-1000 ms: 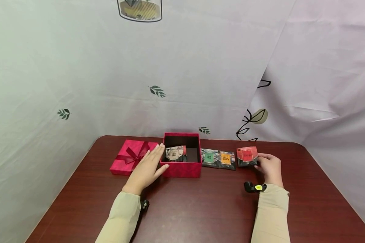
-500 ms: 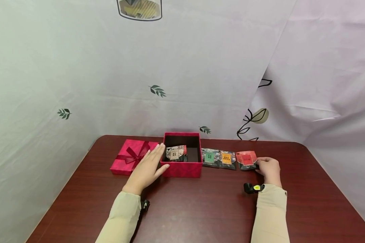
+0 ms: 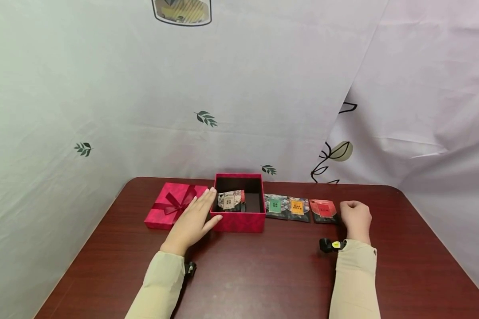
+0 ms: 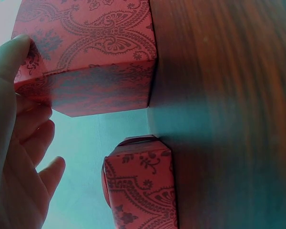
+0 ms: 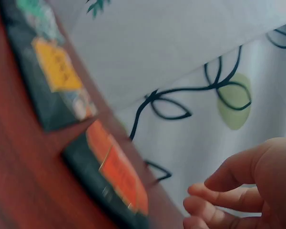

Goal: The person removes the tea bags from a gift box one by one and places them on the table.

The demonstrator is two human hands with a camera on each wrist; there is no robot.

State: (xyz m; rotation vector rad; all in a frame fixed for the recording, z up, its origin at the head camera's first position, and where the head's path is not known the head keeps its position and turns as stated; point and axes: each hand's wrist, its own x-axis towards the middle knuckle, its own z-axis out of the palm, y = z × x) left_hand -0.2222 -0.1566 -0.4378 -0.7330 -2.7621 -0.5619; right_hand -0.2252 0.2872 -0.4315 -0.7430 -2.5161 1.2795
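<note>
My left hand [image 3: 193, 221] rests at the left front corner of the red gift box [image 3: 239, 223]. Its fingers lie fairly straight along the left side, and the left wrist view puts the thumb [image 4: 12, 55] against the patterned front wall. Inside the uncovered box a sachet with a beige label [image 3: 229, 202] leans to the left. My right hand [image 3: 356, 219] is just right of the red-labelled sachet [image 3: 323, 210], which lies flat on the table. In the right wrist view its fingers [image 5: 229, 195] are loosely curled, with nothing between them and a gap to the sachet.
A green-labelled sachet [image 3: 275, 206] and an orange-labelled sachet [image 3: 297, 209] lie in a row between the box and the red one. The box lid [image 3: 165, 199], with a dark red ribbon bow, sits left of the box. A pale curtain [image 3: 239, 88] hangs behind the brown table [image 3: 271, 274].
My right hand has lowered the red-labelled sachet flat beside the orange one, let go of it and drawn slightly away to the right. My left hand has stayed at the box.
</note>
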